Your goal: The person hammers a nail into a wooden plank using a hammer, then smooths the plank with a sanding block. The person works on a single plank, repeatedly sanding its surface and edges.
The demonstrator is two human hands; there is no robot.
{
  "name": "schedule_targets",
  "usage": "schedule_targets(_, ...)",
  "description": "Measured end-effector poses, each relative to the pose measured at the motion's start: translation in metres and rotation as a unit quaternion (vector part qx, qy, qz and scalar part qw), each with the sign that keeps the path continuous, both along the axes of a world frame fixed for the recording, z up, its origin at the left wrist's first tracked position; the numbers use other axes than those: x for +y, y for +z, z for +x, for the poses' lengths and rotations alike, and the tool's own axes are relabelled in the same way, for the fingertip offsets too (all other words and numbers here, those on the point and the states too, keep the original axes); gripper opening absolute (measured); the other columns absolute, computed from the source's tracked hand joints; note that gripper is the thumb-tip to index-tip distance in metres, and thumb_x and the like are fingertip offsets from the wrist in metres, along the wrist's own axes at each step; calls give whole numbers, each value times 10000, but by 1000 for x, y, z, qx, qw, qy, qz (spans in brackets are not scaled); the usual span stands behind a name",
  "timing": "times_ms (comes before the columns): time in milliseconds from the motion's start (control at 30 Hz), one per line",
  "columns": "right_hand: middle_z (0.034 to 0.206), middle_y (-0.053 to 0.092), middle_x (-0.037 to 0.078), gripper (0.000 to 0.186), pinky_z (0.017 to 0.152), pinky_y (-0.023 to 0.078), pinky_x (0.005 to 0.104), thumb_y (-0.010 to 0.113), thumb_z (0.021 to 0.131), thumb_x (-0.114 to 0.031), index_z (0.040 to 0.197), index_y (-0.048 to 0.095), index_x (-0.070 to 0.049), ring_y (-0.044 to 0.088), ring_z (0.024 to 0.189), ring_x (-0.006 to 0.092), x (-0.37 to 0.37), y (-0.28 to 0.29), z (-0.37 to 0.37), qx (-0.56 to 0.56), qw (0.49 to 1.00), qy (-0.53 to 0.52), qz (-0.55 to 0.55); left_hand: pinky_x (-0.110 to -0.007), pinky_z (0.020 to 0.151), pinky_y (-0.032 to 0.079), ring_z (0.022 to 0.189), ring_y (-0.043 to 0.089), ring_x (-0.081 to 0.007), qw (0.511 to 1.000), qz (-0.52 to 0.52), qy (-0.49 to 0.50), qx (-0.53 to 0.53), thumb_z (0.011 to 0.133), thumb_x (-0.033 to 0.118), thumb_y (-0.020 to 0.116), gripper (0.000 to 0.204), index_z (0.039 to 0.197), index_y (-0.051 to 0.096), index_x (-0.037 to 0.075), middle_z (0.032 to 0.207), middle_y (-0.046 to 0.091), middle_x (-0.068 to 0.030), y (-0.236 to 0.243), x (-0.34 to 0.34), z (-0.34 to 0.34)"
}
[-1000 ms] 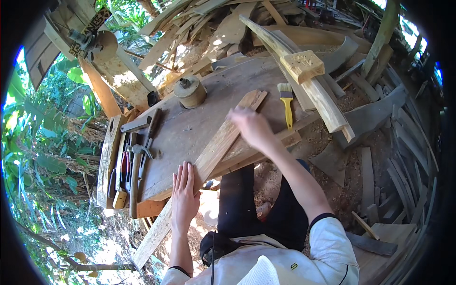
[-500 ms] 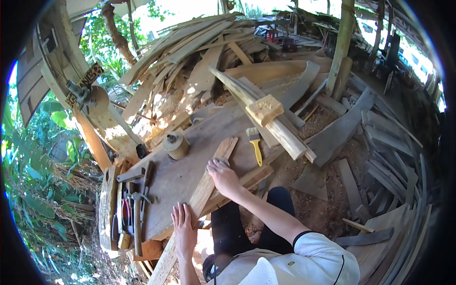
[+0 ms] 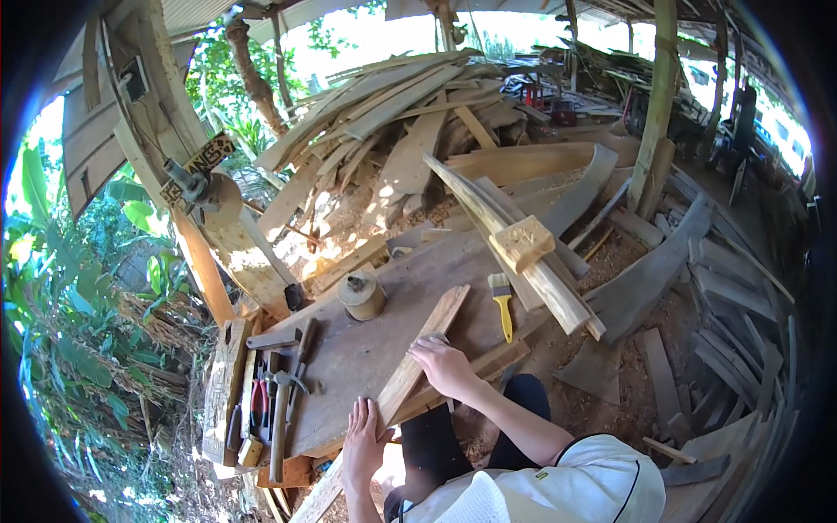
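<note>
A long, narrow wooden board (image 3: 404,385) lies slantwise across the workbench (image 3: 344,357), its lower end running past the bench edge toward me. My right hand (image 3: 446,366) is closed over a small grey piece (image 3: 433,338), perhaps sandpaper, and presses it on the board's upper part. Most of that piece is hidden under the fingers. Lower down, my left hand (image 3: 363,446) lies on the board with its fingers stretched out along it. A brush (image 3: 503,307) with a yellow handle rests on the bench to the right of my right hand.
A round wooden pot-like object (image 3: 361,296) stands on the bench. Left of the board lie a hammer (image 3: 280,418), red-handled pliers (image 3: 260,401) and other tools. Planks (image 3: 545,270) with a wood block (image 3: 521,243) jut over the right side. A wood pile (image 3: 392,113) rises behind; a post (image 3: 658,113) stands right.
The whole view has shifted, so the bench sits lower and farther right. My right hand has slid slightly down the board toward me. My left hand stays on the board.
</note>
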State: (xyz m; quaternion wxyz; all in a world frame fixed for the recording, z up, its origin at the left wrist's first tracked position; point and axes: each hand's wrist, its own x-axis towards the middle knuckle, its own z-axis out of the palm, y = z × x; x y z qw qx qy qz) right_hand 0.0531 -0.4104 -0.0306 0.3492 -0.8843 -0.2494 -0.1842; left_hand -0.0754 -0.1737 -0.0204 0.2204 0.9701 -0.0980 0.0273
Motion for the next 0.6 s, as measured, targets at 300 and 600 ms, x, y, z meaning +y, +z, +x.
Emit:
schedule_targets(300,1159,733,180,231,993,545,420,620,985,-106,1159,709,17,691,1131,330,-8,26,28,-41,997,71,9,-497,747,572,825,727,-426,994,-87,62,22,968,213,702,298,1216,739,53,948,754,-213,20,5,20)
schedule_targets(600,957,707,159,178,948,541,460,590,930,-104,1030,708,-16,679,1015,360,19,24,11,4,987,158,-36,-457,740,554,787,684,-382,992,-85,7,-94,938,111,680,132,1002,760,26,800,730,-174,27,-9,55)
